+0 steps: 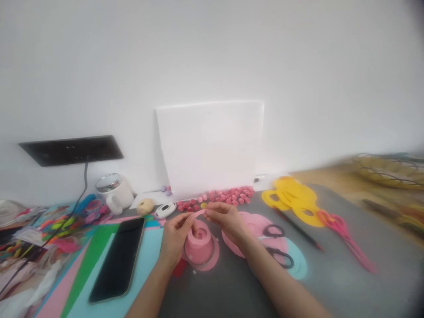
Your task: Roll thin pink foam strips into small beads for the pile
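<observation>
Between my two hands stretches a thin pink paper strip, bent in a slight curve. My left hand pinches its left end, and my right hand pinches the other end with closed fingers. Just below the strip stands a small pink paper hat with a round brim and a coiled top. To its right lie pink paper circles, partly behind my right hand. Black-handled scissors rest on them and on a light blue paper circle. A bit of red shows beside the hat.
Left of me, a phone lies on coloured paper sheets, near a white mug and craft clutter. Behind are small pink rolled pieces and a white board. Rightward lie yellow paper shapes, a pencil and pink scissors.
</observation>
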The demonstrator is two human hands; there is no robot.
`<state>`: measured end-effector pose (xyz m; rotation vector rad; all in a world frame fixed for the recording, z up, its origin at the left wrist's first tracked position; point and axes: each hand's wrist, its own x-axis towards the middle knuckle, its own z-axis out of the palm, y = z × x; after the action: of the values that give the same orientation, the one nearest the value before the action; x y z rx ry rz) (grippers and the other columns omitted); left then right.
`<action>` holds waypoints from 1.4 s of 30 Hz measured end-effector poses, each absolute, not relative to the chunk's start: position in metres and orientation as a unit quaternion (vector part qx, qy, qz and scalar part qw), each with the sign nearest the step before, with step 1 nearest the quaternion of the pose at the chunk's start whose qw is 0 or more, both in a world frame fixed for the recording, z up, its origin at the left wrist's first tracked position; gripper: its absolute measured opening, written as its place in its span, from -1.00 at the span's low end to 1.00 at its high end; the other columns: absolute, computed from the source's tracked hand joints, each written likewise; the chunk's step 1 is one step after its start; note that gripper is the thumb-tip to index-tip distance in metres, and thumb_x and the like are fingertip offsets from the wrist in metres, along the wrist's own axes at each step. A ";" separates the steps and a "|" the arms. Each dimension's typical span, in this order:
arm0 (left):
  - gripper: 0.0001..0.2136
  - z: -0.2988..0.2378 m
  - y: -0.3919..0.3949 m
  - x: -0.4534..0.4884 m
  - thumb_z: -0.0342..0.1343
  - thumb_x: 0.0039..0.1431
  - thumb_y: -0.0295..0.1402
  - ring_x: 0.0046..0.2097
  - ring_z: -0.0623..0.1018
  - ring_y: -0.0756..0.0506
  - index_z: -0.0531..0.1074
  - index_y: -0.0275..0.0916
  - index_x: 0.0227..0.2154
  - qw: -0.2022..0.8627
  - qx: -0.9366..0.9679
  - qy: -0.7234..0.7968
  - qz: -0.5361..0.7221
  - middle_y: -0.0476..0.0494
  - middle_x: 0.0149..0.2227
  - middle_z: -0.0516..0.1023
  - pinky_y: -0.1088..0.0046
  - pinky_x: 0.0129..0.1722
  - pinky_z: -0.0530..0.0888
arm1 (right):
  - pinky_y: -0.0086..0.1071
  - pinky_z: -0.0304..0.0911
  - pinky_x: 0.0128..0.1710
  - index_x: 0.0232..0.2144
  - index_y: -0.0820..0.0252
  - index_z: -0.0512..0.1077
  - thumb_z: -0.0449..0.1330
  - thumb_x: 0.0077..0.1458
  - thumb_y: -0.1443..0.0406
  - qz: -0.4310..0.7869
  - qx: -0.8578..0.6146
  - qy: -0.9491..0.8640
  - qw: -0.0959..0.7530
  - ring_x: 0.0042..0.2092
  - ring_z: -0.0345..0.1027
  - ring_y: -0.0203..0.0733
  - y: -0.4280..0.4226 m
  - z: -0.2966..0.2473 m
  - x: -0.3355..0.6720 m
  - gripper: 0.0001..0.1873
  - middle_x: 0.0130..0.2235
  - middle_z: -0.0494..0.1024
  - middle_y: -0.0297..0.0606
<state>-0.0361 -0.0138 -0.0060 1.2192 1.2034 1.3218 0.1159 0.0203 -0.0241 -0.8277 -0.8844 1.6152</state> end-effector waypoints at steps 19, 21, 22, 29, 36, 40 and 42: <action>-0.76 -0.005 -0.014 -0.037 0.16 0.00 -0.22 -0.58 0.35 0.02 0.46 -0.30 -0.60 0.467 0.496 0.492 0.542 0.02 -0.67 0.37 0.50 -0.49 0.34 | -0.31 0.32 -0.15 -0.45 0.24 0.56 0.42 -0.32 0.23 0.680 -0.327 -0.379 0.536 -0.33 0.44 -0.24 0.021 -0.026 0.115 -0.71 -0.38 0.58 -0.22; -0.77 -0.006 -0.014 -0.037 0.16 0.00 -0.23 -0.58 0.35 0.02 0.47 -0.31 -0.59 0.467 0.496 0.491 0.543 0.02 -0.67 0.37 0.50 -0.49 0.34 | -0.33 0.33 -0.18 -0.46 0.25 0.56 0.43 -0.33 0.25 0.680 -0.332 -0.376 0.535 -0.35 0.43 -0.25 0.021 -0.026 0.115 -0.71 -0.39 0.58 -0.22; -0.78 -0.007 -0.014 -0.037 0.16 0.00 -0.23 -0.59 0.35 0.02 0.47 -0.31 -0.58 0.467 0.494 0.491 0.545 0.02 -0.68 0.38 0.50 -0.49 0.34 | -0.35 0.33 -0.21 -0.46 0.25 0.55 0.43 -0.33 0.25 0.681 -0.334 -0.374 0.534 -0.36 0.43 -0.26 0.020 -0.025 0.115 -0.71 -0.40 0.58 -0.24; -0.83 -0.007 -0.014 -0.036 0.16 0.01 -0.28 -0.59 0.37 0.02 0.50 -0.29 -0.52 0.479 0.496 0.480 0.542 0.04 -0.69 0.40 0.51 -0.48 0.34 | -0.46 0.29 -0.36 -0.55 0.23 0.51 0.42 -0.30 0.28 0.680 -0.321 -0.386 0.534 -0.46 0.36 -0.36 0.019 -0.023 0.115 -0.80 -0.53 0.52 -0.35; -0.80 -0.009 -0.013 -0.037 0.16 0.02 -0.26 -0.58 0.35 0.03 0.47 -0.30 -0.55 0.473 0.492 0.484 0.547 0.03 -0.68 0.39 0.52 -0.50 0.32 | -0.36 0.31 -0.19 -0.51 0.23 0.54 0.40 -0.25 0.22 0.677 -0.320 -0.388 0.537 -0.35 0.41 -0.29 0.018 -0.020 0.115 -0.78 -0.42 0.56 -0.27; -0.80 -0.010 -0.013 -0.038 0.16 0.01 -0.24 -0.58 0.34 0.02 0.51 -0.32 -0.47 0.475 0.484 0.490 0.549 0.02 -0.67 0.38 0.51 -0.52 0.31 | -0.33 0.30 -0.14 -0.45 0.24 0.56 0.40 -0.26 0.22 0.682 -0.317 -0.393 0.529 -0.32 0.43 -0.26 0.019 -0.021 0.114 -0.74 -0.38 0.57 -0.23; -0.79 -0.011 -0.012 -0.038 0.17 0.01 -0.25 -0.58 0.34 0.02 0.52 -0.32 -0.44 0.477 0.483 0.489 0.548 0.02 -0.67 0.38 0.51 -0.52 0.32 | -0.33 0.31 -0.17 -0.46 0.23 0.56 0.41 -0.29 0.23 0.683 -0.317 -0.385 0.534 -0.35 0.42 -0.28 0.020 -0.023 0.115 -0.74 -0.42 0.57 -0.26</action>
<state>-0.0382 -0.0124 -0.0110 1.1800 1.1933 1.3381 0.1148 0.0196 -0.0231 -0.7552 -0.9180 1.6271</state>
